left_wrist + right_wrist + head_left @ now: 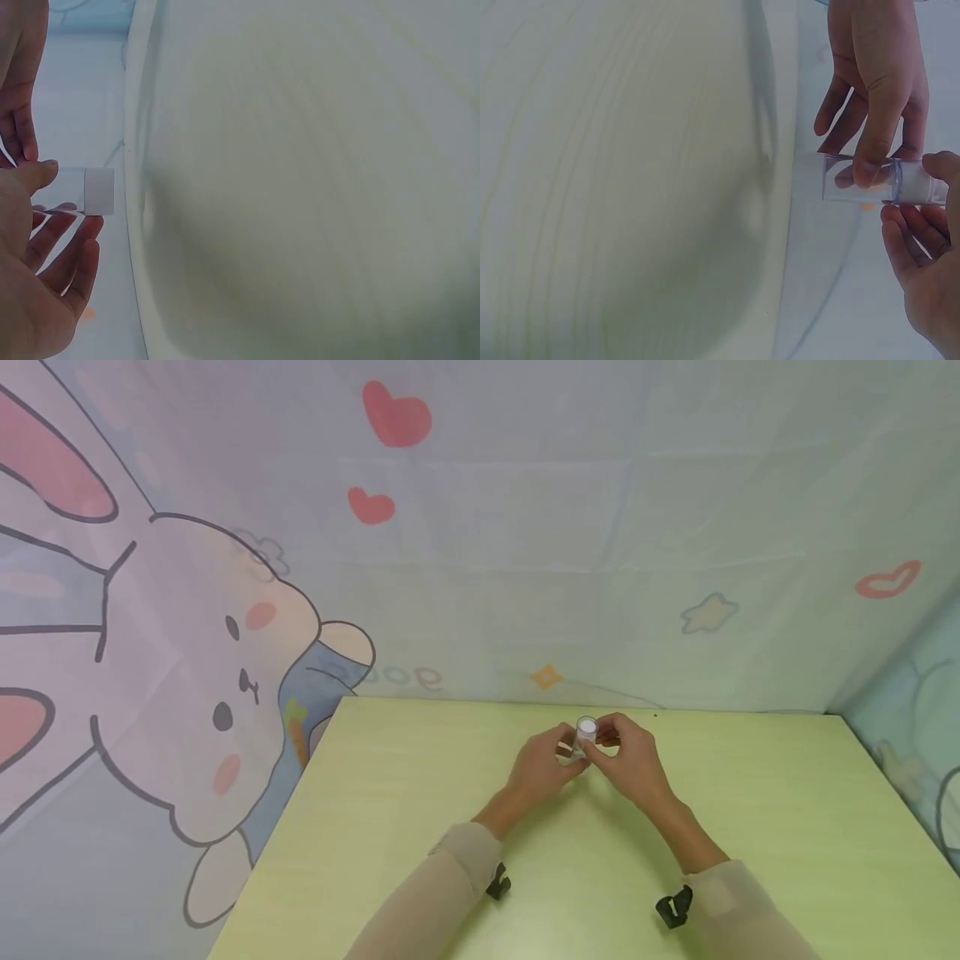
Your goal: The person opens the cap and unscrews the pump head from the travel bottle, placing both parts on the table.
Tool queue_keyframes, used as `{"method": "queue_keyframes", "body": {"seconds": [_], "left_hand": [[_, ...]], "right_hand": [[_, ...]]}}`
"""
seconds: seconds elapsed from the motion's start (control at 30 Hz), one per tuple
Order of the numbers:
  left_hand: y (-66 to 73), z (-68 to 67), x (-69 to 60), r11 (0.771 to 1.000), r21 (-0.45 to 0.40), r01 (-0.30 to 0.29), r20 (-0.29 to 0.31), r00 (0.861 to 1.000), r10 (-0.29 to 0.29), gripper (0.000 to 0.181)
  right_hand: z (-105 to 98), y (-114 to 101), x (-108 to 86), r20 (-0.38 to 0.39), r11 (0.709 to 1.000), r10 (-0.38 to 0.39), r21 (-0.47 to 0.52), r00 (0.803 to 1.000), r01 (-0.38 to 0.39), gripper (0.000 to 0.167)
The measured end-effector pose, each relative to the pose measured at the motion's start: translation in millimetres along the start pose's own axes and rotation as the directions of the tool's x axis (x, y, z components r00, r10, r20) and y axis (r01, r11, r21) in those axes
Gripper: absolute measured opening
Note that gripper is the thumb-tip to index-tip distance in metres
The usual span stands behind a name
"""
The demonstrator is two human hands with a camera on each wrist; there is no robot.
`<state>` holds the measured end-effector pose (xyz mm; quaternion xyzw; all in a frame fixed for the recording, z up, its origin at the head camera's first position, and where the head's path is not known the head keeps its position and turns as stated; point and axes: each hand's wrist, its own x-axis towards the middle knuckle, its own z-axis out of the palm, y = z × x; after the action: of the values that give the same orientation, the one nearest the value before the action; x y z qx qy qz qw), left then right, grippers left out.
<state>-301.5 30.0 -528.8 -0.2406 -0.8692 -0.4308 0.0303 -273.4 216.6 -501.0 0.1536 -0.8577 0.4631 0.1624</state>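
Observation:
A small clear cylindrical bottle (pixel 587 728) with a white part is held between both hands above the table, near its back edge. My left hand (pixel 542 766) pinches the clear body from the left. From the other side, my right hand (pixel 632 762) grips the end with the white section (pixel 915 181) between thumb and fingers. In the left wrist view the bottle's other end shows a white band (pixel 99 191). The right wrist view has the left thumb (pixel 868 174) pressed on the clear wall. Fingers partly cover the bottle.
A pale yellow-green table (pixel 360 827) lies under the hands. Behind it hangs a cloth backdrop (pixel 525 527) with a printed rabbit and hearts. Black straps (pixel 675 907) hang by the sleeves.

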Motion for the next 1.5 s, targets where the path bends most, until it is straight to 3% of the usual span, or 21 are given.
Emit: {"method": "queue_keyframes", "body": {"seconds": [0.6, 0.97, 1.33, 1.5], "left_hand": [[-23.4, -7.9, -8.7, 1.000, -0.015, 0.018, 0.000, 1.000, -0.018, 0.028], [-28.2, -7.5, -11.7, 0.998, -0.046, 0.051, 0.023, 0.998, -0.050, 0.033], [-28.9, -6.0, -10.2, 0.999, -0.037, 0.036, 0.025, 0.999, -0.035, 0.038], [-30.2, -3.8, -11.3, 0.994, -0.098, 0.042, 0.018, 0.999, -0.040, 0.039]], "right_hand": [[23.7, -3.4, -0.6, 0.038, 0.998, -0.064, 0.011, 0.997, 0.063, 0.033], [28.5, -1.7, -0.3, 0.062, 0.999, -0.052, -0.005, 0.997, 0.052, 0.033], [24.9, -4.3, 2.1, 0.061, 0.999, -0.038, -0.012, 0.997, 0.039, 0.033], [25.6, -3.3, 1.2, 0.060, 1.000, -0.013, -0.011, 0.998, 0.014, 0.036]]}}
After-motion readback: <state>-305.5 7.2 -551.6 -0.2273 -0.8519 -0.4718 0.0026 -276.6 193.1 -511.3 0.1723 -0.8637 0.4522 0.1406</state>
